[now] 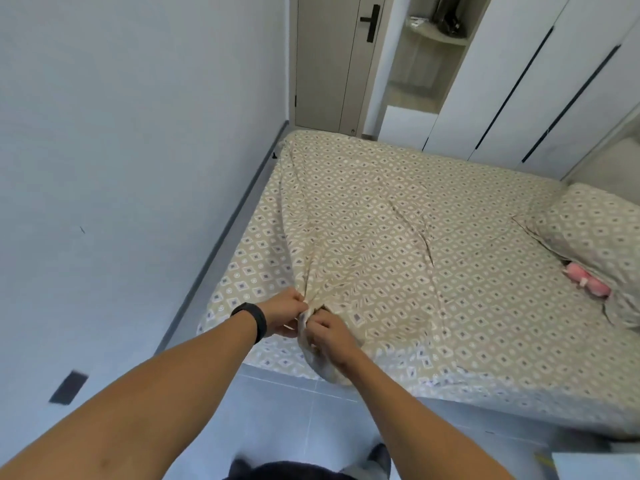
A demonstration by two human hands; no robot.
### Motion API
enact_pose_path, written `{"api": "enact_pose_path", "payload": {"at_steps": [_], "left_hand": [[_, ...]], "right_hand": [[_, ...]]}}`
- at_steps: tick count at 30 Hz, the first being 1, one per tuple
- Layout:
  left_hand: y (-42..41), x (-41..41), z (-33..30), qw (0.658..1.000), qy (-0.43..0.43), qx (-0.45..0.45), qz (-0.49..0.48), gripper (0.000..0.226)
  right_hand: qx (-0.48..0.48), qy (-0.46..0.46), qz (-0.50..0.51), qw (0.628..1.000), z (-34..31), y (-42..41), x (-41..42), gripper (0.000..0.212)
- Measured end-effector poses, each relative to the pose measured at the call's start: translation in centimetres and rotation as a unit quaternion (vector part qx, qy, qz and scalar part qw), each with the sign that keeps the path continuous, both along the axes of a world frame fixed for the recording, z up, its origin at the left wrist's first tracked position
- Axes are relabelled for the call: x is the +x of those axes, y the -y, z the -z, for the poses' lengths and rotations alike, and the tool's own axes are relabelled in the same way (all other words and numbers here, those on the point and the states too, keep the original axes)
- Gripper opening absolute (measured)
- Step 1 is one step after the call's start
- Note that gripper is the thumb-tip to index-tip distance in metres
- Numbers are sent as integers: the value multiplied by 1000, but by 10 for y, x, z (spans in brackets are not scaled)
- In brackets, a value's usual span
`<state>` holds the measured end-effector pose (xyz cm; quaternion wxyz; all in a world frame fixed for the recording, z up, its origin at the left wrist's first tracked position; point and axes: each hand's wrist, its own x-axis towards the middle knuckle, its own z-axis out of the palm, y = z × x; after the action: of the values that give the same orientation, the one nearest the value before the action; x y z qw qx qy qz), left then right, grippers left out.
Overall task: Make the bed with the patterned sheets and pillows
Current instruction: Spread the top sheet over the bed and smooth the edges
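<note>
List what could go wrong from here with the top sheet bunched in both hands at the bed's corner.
1. Both the left hand and right hand grip one bunched corner of the top sheet, so a pull may deepen its long creases.
2. The sheet sits skewed, baring the left strip; a tug could shift it further.
3. Spreading it may cover the pink object beside the pillow.

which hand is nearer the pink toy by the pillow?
Right. The right hand grips the bunched sheet on the side toward the pink toy; the left hand grips it just beyond, farther away.
</note>
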<state>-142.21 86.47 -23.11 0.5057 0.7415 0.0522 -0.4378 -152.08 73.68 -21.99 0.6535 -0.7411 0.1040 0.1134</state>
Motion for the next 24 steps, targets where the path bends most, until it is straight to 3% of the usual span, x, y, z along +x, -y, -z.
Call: {"api": "enact_pose_path", "payload": {"at_steps": [2, 4, 6, 10, 16, 18, 21, 24], "left_hand": [[-13, 0, 10, 1000, 10, 10, -17, 12], [-29, 3, 18, 998, 28, 31, -44, 13], [-44, 4, 26, 996, 32, 41, -75, 15], [-72, -2, 42, 994, 31, 50, -91, 18], [-110, -13, 40, 996, 29, 62, -51, 34], [-121, -8, 35, 996, 31, 52, -65, 31], [-128, 4, 20, 996, 33, 23, -85, 17], [-132, 21, 6, 997, 7, 7, -82, 29]], "right_hand": [[60, -68, 172, 981, 1, -15, -1, 9], [144, -210, 293, 922, 10, -19, 0, 22], [244, -337, 279, 865, 16, -18, -3, 33], [312, -394, 234, 833, 26, -21, 4, 35], [217, -408, 178, 869, 38, -53, 18, 18], [172, -371, 165, 898, 34, -68, 19, 15], [-8, -182, 92, 979, 22, -90, 19, 15], [-142, -47, -49, 987, 6, -114, 26, 31]]}}
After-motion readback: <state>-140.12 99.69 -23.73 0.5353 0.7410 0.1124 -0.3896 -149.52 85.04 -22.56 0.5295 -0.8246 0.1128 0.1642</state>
